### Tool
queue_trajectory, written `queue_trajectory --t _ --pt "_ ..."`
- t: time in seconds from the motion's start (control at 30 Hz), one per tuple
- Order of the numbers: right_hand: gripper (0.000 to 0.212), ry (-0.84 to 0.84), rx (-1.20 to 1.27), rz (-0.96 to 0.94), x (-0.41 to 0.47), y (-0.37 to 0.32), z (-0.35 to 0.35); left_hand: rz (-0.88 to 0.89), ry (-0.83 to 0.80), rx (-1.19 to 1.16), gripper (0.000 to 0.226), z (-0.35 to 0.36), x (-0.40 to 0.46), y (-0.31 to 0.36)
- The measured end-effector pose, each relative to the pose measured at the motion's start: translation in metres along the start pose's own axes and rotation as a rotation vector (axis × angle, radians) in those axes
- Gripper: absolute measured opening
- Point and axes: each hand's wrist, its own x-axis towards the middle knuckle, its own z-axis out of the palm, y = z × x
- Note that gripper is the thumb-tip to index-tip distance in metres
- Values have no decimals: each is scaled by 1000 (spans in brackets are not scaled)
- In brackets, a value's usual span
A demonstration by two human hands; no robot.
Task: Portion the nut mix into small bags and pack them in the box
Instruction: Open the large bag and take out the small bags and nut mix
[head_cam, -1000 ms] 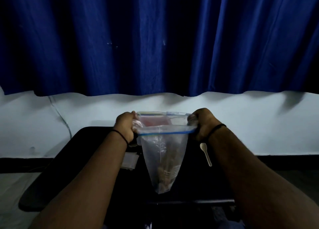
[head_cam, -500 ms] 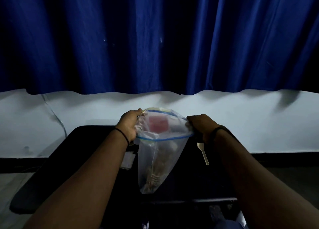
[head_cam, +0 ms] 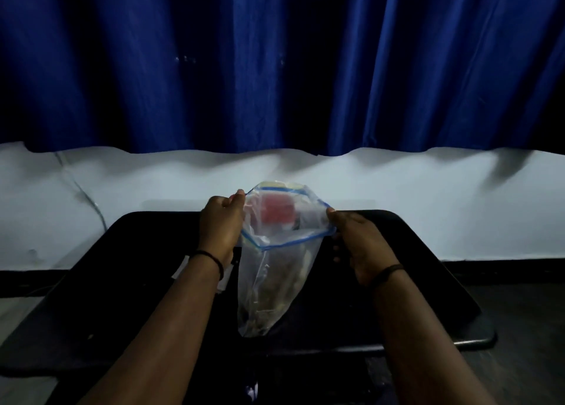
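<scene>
A clear plastic zip bag with a blue seal strip (head_cam: 269,270) hangs at the centre of the frame, held up over the black table (head_cam: 412,282). The left hand (head_cam: 220,224) pinches the left side of the mouth, fingers (head_cam: 237,198) curled onto the rim near its upper corner. The right hand (head_cam: 354,239) grips the right end of the blue strip, thumb on top and the other fingers tucked under it. And the mouth is wide open now: a second ago the blue strip ran as one nearly straight line between the hands, half a second ago it had begun to bow, and now it gapes into a broad loop tipped toward the camera. The right hand has dropped lower and rolled outward, and the white spoon seen beside it earlier is no longer visible. A small dark heap of nut mix (head_cam: 266,307) sits in the narrow bottom of the bag, blurred through the plastic. Something red (head_cam: 276,212) shows through the open mouth; what it is cannot be told. At the left wrist, a pale flat packet (head_cam: 221,282) peeks out on the table. A blue curtain (head_cam: 275,68) fills the upper half of the frame above a white wall (head_cam: 458,196).
</scene>
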Motion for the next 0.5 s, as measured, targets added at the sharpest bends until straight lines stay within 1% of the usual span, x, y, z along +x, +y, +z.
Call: queue_trajectory --t 0.07,0.13,0.2,0.33,0.4,0.5 --pt "27 10 40 -30 -11 1 6 24 23 42 50 -8 -7 -5" --pt "26 -4 150 -53 -19 0 15 -14 -36 -29 53 -11 -16 -8" --pt "24 5 180 -68 -22 -2 25 -76 -84 -164 46 -9 -21 -13" --pt "20 26 191 -35 -17 -1 35 -121 -80 -290 23 -8 -23 -17" --pt "17 32 270 -12 -14 5 40 -189 -97 -406 12 -5 -23 -19" --pt "18 -12 500 80 -8 13 45 -306 -132 -578 5 -3 -23 -25"
